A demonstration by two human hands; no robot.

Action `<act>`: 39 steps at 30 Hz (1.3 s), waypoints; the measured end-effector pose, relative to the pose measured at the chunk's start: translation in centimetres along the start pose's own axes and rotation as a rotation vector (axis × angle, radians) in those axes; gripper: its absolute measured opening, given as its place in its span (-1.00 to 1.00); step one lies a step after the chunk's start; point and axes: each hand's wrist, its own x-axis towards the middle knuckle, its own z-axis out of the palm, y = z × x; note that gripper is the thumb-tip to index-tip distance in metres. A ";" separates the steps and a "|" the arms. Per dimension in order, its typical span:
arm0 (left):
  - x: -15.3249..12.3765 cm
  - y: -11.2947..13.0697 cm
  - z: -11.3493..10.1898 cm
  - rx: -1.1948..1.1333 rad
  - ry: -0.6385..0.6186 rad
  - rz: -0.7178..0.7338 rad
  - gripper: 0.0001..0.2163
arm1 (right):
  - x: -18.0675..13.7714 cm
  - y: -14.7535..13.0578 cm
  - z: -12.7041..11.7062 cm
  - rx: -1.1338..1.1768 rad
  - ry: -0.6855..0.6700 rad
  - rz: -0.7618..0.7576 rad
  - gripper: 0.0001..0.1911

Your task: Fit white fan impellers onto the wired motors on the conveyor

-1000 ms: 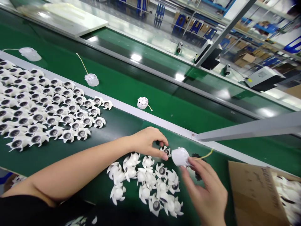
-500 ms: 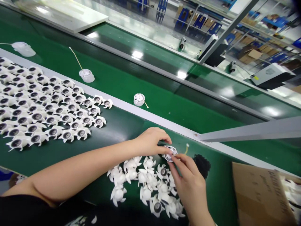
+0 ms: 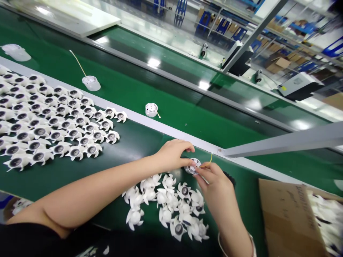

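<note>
Both hands meet over a small white round fan housing (image 3: 193, 165) with a yellow wire (image 3: 209, 159), held just above the dark green mat. My left hand (image 3: 174, 154) pinches its left side, fingers curled. My right hand (image 3: 214, 182) grips its right edge with thumb and fingers. Right below the hands lies a loose pile of white fan impellers (image 3: 166, 205).
Rows of white impellers (image 3: 48, 121) cover the mat at left. Finished fan units (image 3: 151, 109) (image 3: 91, 82) ride the green conveyor belt (image 3: 187, 117) beyond a grey rail. A cardboard box (image 3: 289, 217) with white parts sits at right. A grey metal bar (image 3: 284, 142) crosses above.
My right hand brought the white housing up to my left hand, and both now hold it together. The fan units on the belt have drifted left.
</note>
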 end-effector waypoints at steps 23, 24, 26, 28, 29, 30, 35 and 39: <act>-1.9 0.1 -0.4 0.143 -0.184 0.131 -0.30 | 1.1 5.6 -2.2 -0.006 0.181 0.291 -0.53; -2.0 0.3 -0.2 0.244 -0.206 0.148 -0.21 | 0.0 6.2 -2.7 -0.026 0.146 0.325 -0.59; -2.0 0.8 0.1 0.357 -0.230 0.135 -0.13 | -2.3 7.1 -3.5 -0.046 0.067 0.357 -0.70; -1.8 0.9 0.1 0.359 -0.267 0.095 -0.20 | -4.3 7.3 -3.6 -0.034 0.010 0.344 -0.76; -1.6 0.9 0.0 0.336 -0.290 0.077 -0.27 | -5.1 7.1 -3.4 -0.022 -0.009 0.333 -0.77; -1.4 0.8 -0.2 0.307 -0.310 0.064 -0.36 | -5.6 6.9 -3.1 -0.010 -0.019 0.325 -0.78; -1.1 0.0 -0.9 0.197 -0.290 0.087 -0.70 | -6.1 5.4 -1.5 0.049 -0.040 0.257 -0.79; -1.3 -0.4 -0.6 0.179 -0.261 0.121 -0.74 | -5.5 5.0 -0.9 -0.010 -0.051 0.188 -0.78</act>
